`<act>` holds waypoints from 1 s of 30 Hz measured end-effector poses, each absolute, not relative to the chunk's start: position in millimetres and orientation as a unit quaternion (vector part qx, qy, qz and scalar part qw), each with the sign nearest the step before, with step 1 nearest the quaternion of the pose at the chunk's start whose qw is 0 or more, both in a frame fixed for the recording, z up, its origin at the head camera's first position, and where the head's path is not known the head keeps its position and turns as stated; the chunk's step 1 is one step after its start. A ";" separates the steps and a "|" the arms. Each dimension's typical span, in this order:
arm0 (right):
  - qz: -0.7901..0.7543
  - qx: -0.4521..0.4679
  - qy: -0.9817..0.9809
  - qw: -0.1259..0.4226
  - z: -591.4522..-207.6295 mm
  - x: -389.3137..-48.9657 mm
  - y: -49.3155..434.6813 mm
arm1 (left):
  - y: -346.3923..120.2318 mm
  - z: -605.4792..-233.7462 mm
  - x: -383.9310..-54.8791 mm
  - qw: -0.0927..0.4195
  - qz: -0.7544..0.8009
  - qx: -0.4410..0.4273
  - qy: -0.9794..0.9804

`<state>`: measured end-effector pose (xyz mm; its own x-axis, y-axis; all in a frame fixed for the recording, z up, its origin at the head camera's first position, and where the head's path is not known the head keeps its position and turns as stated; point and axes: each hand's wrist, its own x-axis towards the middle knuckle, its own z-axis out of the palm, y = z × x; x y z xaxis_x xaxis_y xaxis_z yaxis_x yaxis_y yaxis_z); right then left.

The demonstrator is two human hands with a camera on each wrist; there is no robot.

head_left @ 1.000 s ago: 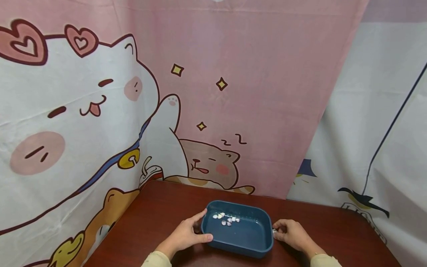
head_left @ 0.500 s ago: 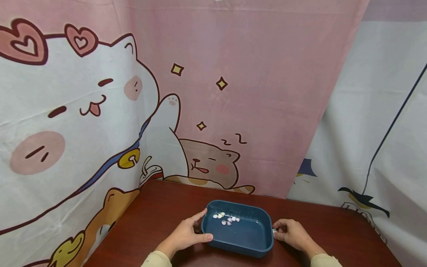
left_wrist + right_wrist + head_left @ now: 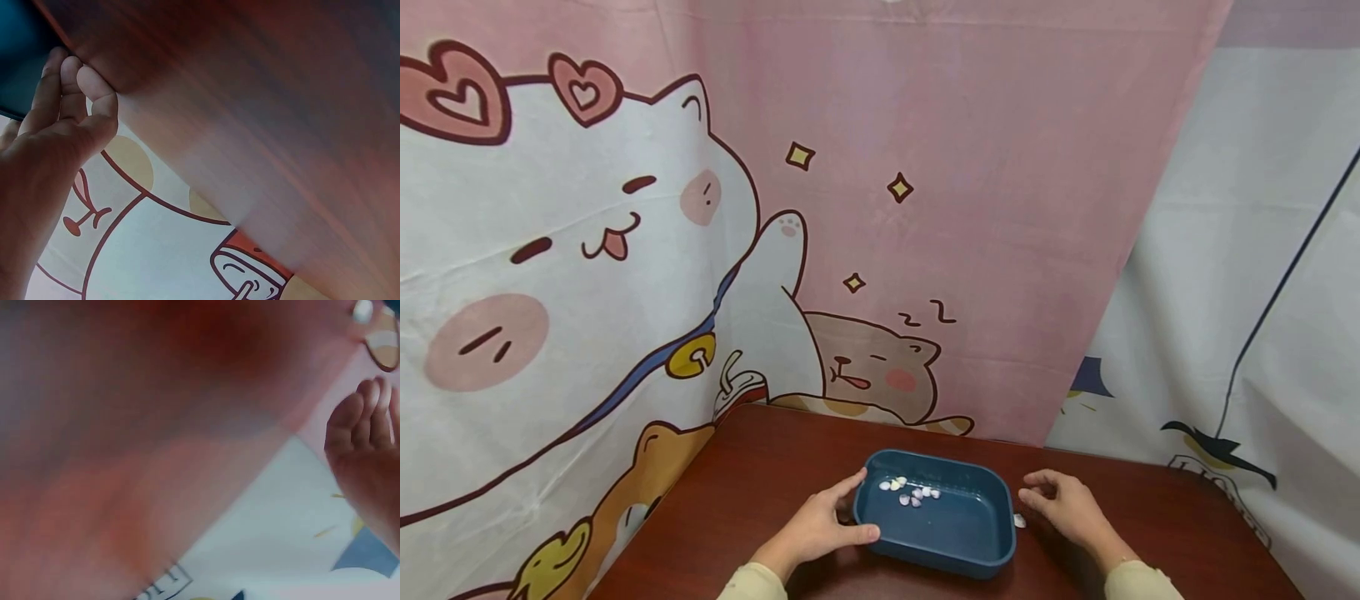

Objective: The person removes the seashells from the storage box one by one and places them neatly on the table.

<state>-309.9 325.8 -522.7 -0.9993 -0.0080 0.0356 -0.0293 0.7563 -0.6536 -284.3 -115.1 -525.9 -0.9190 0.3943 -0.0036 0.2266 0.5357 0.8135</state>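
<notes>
A dark blue rectangular dish (image 3: 936,533) stands on the table, with several small whitish, shell-like pieces (image 3: 916,493) toward its back left. My left hand (image 3: 812,529) holds the dish's left end, thumb at the front rim and fingers along the side. In the left wrist view, my left fingers (image 3: 72,94) lie against the dish's dark side. Another small whitish shell-like piece (image 3: 1018,521) lies on the table close by the dish's right wall. Just right of that piece, my right hand (image 3: 1067,504) hovers with loosely bent fingers and nothing between them.
The reddish-brown wooden table (image 3: 775,467) reaches back to a pink and white cloth (image 3: 1000,250) printed with cartoon animals. More printed cloth hangs along the left and right sides.
My right hand has let go of the small whitish piece beside the dish and moved slightly up and right. The left hand and the dish have stayed put.
</notes>
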 end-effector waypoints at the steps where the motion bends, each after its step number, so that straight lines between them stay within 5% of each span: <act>1: 0.350 0.010 -0.936 0.029 -517.9 -310.5 324.3 | -115.3 -525.9 -284.5 0.094 0.448 0.178 0.871; 11: 0.403 0.035 -0.911 0.084 -476.7 -307.1 261.4 | -115.5 -525.7 -283.1 0.100 0.456 0.182 0.865; 23: 0.363 0.174 -0.915 -0.029 -509.3 -311.2 172.1 | -118.5 -523.9 -283.1 0.109 0.457 0.184 0.863; 30: 0.304 0.155 -0.940 -0.019 -525.9 -315.8 142.5 | -118.7 -523.7 -283.1 0.121 0.463 0.185 0.858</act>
